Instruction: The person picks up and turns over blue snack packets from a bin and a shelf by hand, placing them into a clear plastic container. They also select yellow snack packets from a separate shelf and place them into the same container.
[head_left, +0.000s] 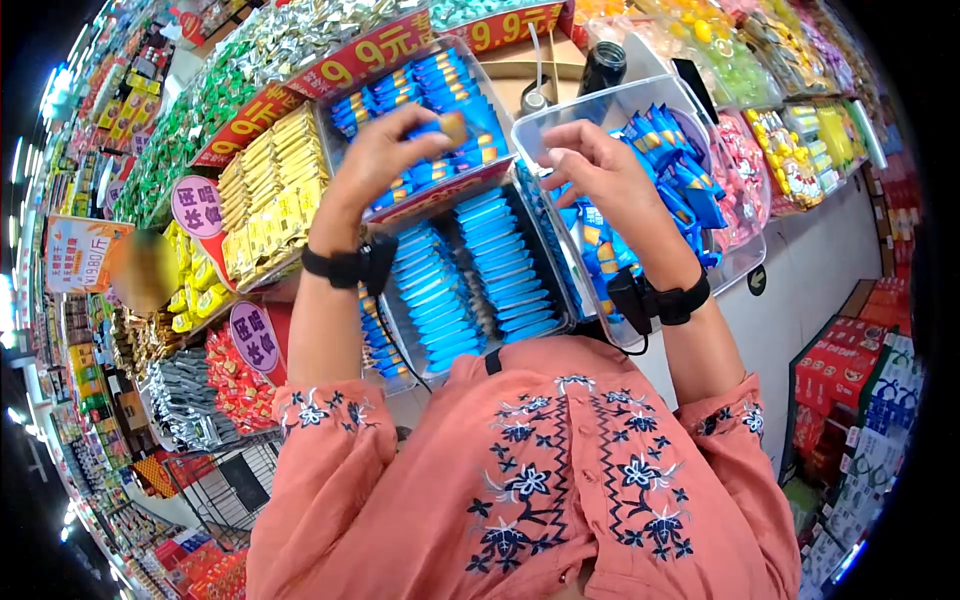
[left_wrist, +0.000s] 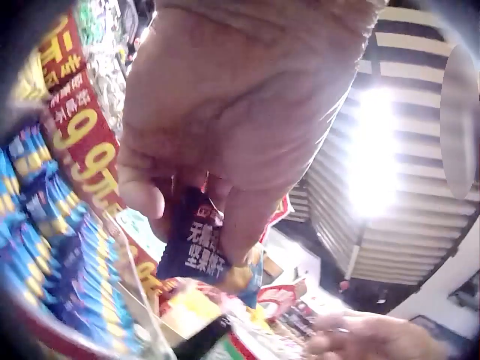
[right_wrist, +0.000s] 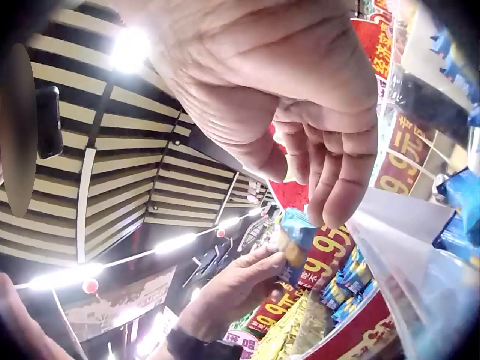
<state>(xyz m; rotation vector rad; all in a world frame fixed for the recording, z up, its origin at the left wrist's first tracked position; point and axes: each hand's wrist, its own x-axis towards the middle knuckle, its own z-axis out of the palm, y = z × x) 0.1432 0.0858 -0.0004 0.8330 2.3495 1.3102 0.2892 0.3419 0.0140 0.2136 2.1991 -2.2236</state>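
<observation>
Pinched in the left hand (head_left: 382, 160) is a small blue packet with a yellow-orange print (head_left: 453, 128), white characters including "坚果", above a clear tray of blue packets (head_left: 497, 92). The right hand (head_left: 612, 180), fingers apart and loosely bent, holds nothing over a clear plastic bin (head_left: 548, 112). Red paper signs (head_left: 362, 62) read "9.9元".

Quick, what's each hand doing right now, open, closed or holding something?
Left hand: closed on a small blue packet, pinched in the fingers.
Right hand: open, fingers loosely curled, holding nothing.
</observation>
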